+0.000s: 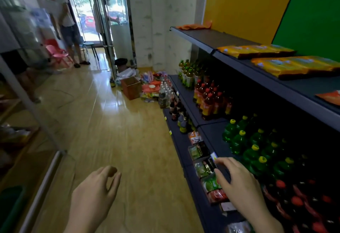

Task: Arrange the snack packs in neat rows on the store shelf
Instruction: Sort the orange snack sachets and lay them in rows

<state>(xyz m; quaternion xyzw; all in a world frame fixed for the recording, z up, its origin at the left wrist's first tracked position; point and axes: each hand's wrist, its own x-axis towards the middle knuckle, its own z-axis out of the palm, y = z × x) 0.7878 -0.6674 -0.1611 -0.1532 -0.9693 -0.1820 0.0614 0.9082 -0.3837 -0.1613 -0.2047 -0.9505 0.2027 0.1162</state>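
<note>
A row of small snack packs [202, 161] stands along the front of the lowest dark shelf [178, 140], green, dark and red ones. My right hand [237, 183] reaches over them, fingers spread, with its fingertips touching a dark pack [207, 167] and the green pack below it. My left hand [95, 194] hangs over the wooden floor, empty, fingers loosely curled. On the top shelf [220, 38] lie long yellow-orange snack packs [257, 51], a second pile [294, 67], and an orange pack [195, 26] at the far end.
Bottles fill the middle shelf: green-capped tea, red-capped drinks [209, 100] and green soda bottles [253, 144]. A cardboard box [131, 88] and loose goods sit on the floor at the aisle's end. A person [64, 24] stands near glass doors by pink chairs. A glass counter [27, 85] lines the left.
</note>
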